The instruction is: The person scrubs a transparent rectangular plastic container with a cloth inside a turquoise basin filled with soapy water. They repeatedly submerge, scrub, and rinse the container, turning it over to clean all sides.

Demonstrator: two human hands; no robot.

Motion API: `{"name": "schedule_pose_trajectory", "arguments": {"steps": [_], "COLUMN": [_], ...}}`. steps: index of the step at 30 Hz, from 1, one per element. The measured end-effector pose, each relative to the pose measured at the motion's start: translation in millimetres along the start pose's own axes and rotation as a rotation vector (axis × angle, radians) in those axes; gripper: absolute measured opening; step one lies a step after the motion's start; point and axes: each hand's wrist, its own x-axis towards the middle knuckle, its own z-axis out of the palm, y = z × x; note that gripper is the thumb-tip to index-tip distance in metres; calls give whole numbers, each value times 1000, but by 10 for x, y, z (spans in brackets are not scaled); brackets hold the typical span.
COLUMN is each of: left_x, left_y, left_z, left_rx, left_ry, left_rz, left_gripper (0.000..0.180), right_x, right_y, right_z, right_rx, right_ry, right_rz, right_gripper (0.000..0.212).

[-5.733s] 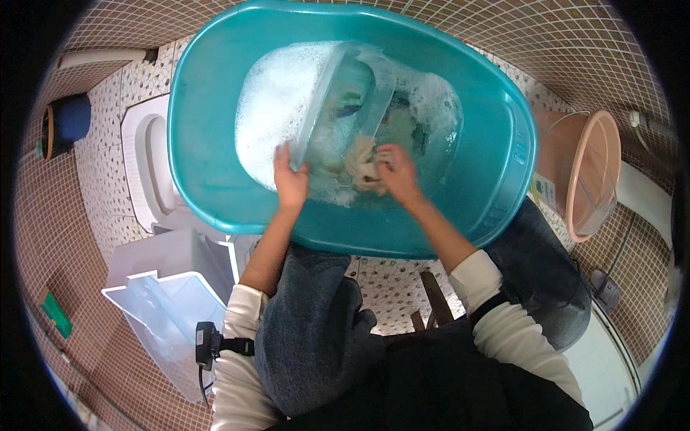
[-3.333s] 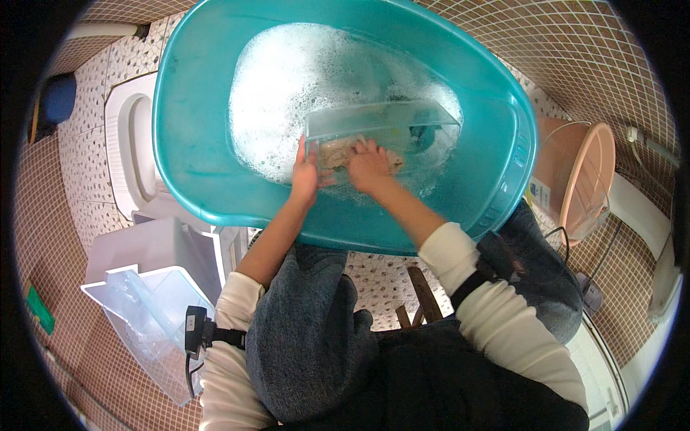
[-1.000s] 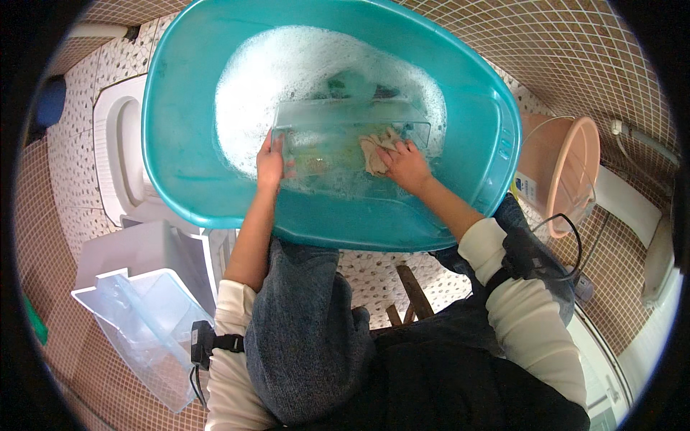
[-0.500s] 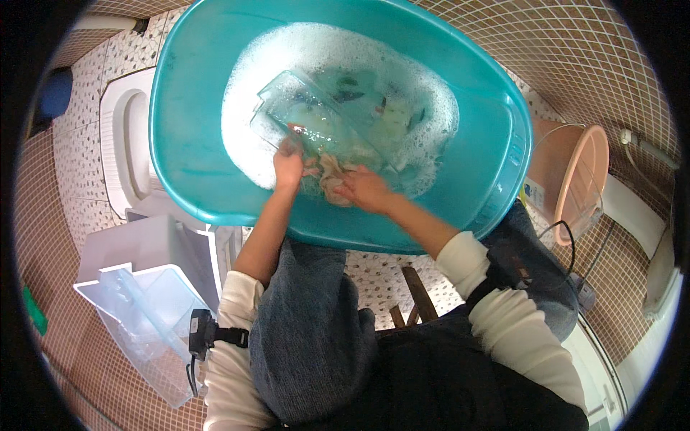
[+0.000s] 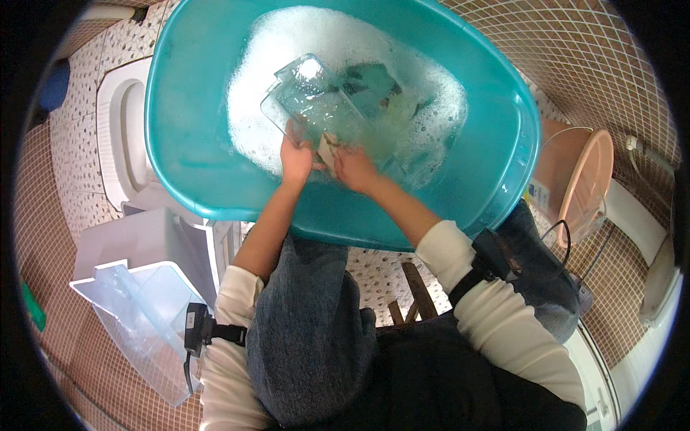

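Note:
A clear plastic panel or shallow drawer (image 5: 305,97) lies slanted, partly under sudsy water in a large teal tub (image 5: 198,129). My left hand (image 5: 296,159) grips its near-left edge; some of those fingers are behind the plastic or below the water. Close by, my right hand (image 5: 353,169) is closed on a wet beige cloth (image 5: 327,151) at the drawer's near end. White foam (image 5: 251,108) rings the murky water, where dark and pale submerged shapes show beyond the drawer; I cannot make out what they are.
Left of the tub is a white squat toilet (image 5: 128,136). Grey and clear plastic bins (image 5: 129,244) stand at the lower left. A peach bucket (image 5: 586,179) lies tipped at the right, near a tiled wall (image 5: 568,50). Wooden legs (image 5: 418,291) show below me.
The far end of the drawer has risen and shifted slightly right. My right hand has drawn a little left and nearer the tub's far side, with the cloth now more bunched up.

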Motion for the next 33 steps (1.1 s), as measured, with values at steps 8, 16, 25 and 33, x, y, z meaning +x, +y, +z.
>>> {"name": "schedule_pose_trajectory", "arguments": {"steps": [8,16,25,33], "left_x": [-64,-170,-227,-357], "left_y": [-45,119,237,335], "left_z": [11,125,137,255], "left_rx": [287,542,658,808], "left_ry": [-58,6,3,-8], "left_rz": [214,459,557,637], "left_gripper": [69,64,60,67], "right_x": [-364,-258,-307,-310], "right_y": [-22,-237,-99,-283], "right_z": [-638,-328,-403,-194], "right_rx": [-346,-475,-471,-112], "right_ry": [-428,-329,-413,-241], "right_rz": [-61,187,117,485], "right_gripper": [33,29,35,45]}}
